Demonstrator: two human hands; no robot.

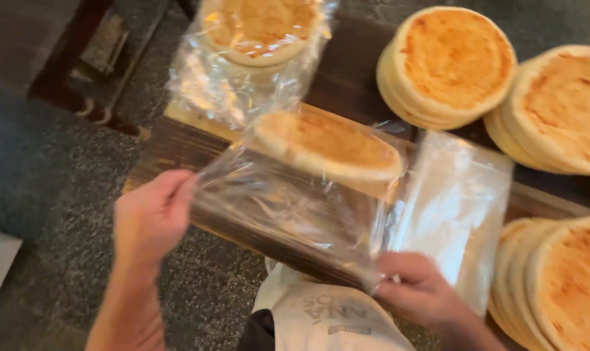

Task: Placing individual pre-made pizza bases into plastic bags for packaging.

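- Left hand [150, 218] is out at the near-left corner of the clear plastic bag [288, 208], fingers pinched shut on the bag's edge and holding it up.
- Right hand [420, 290] is at the near-right corner of that same bag, fingers curled tight on the plastic, knuckles toward the camera.
- The two hands sit well apart, and the bag is pulled open and taut between them.
- Inside the bag, at its far end away from both hands, lies a round flatbread [327, 146], golden on top and pale at the rim; it is tilted, and the film blurs it a little.
- Under the bag and between the hands runs a dark wooden table [178, 146], its near edge just beyond the person's body.
- Just beside the right hand, on its far side, a stack of flat empty bags [461, 201] rests on the table, shiny and whitish.
- Beyond the left hand, past the held bag, sits a filled bag of flatbreads [253, 39], the plastic crumpled around it.
- To the right of the right hand, a pile of bare flatbreads [555, 286] leans at the frame edge.
- Farther off beyond the right hand stand two more stacks of flatbreads [448, 62], side by side and touching.
- Below the left hand, speckled dark floor [67, 214].
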